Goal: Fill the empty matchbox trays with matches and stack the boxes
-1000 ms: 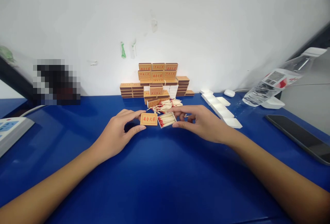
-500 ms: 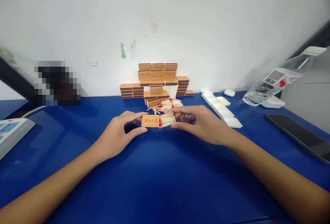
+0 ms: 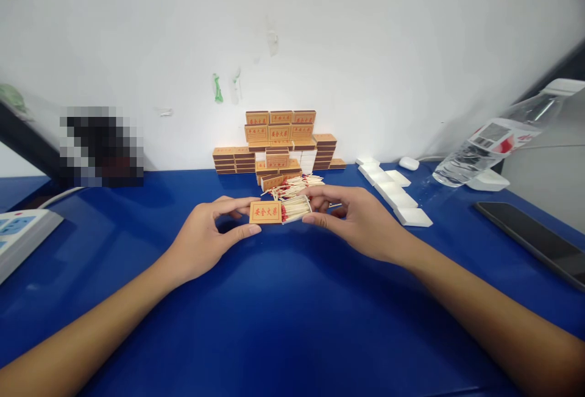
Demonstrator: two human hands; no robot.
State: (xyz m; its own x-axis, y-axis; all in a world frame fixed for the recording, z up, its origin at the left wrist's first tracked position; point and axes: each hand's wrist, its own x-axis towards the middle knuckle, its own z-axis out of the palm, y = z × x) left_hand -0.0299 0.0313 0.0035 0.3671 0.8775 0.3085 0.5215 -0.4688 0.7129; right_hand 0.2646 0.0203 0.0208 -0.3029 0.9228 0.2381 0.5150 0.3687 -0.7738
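A matchbox sleeve (image 3: 265, 212), orange with red characters, is pinched at its left end between the thumb and fingers of my left hand (image 3: 208, 235). From the sleeve's right side juts a white matchbox tray (image 3: 296, 209) filled with red-tipped matches. My right hand (image 3: 351, 217) grips the tray's outer end, thumb in front and fingers behind. The tray's left end sits at or just inside the sleeve; how deep is hidden. Right behind the box lies a loose heap of matches (image 3: 304, 185), with a tilted matchbox (image 3: 272, 182) beside it.
Stacked matchboxes (image 3: 280, 133) stand against the wall. To their right lie white empty trays (image 3: 388, 193), a small white case (image 3: 409, 164), a leaning water bottle (image 3: 491, 141) and a dark phone (image 3: 532, 238). A white power strip (image 3: 30, 238) sits at left on the blue table (image 3: 283, 324).
Both hands keep their grip on the matchbox. The sleeve and tray have shifted very slightly up and left; the tray remains partly out.
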